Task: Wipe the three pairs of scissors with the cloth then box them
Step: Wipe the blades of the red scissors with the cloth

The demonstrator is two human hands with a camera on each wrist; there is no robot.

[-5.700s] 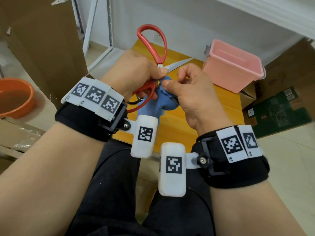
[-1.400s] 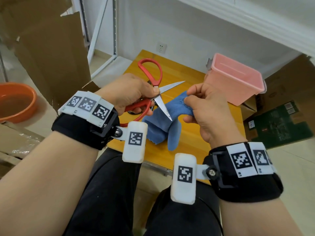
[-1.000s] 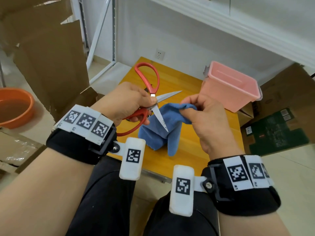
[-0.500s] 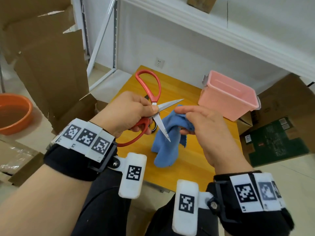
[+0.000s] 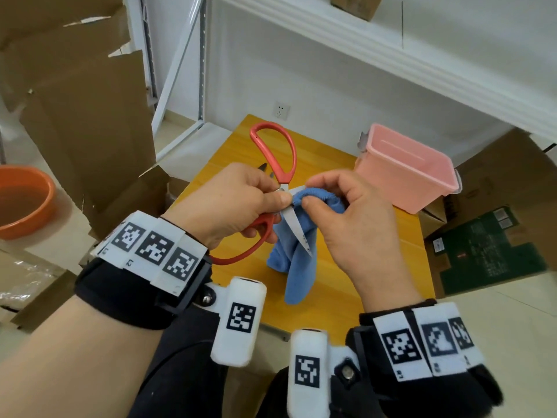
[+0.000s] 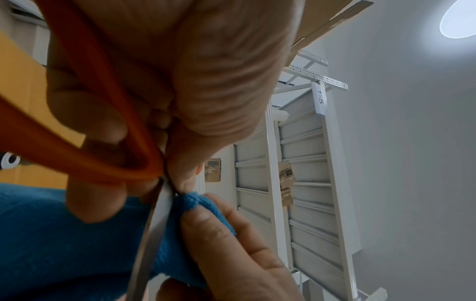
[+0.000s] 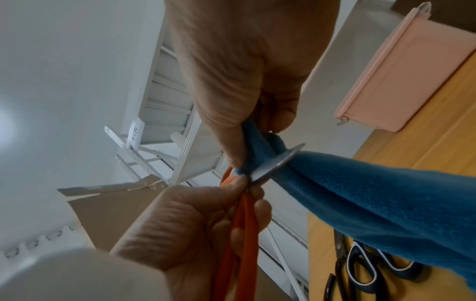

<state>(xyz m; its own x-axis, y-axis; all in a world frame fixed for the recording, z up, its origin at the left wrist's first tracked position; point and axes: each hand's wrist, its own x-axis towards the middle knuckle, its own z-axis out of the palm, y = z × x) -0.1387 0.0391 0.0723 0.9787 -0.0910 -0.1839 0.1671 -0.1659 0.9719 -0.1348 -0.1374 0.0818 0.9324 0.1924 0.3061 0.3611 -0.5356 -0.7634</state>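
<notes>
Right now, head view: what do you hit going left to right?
orange basin → left hand → red scissors → blue cloth → right hand → pink box → green carton

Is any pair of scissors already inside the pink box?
No, the pink box looks empty in the head view, while the red scissors are in the left hand.

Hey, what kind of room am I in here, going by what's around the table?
Probably a storeroom or stockroom: flattened cardboard boxes lean at the left, more cartons stand behind the pink bin, and white metal racking holds small boxes.
</notes>
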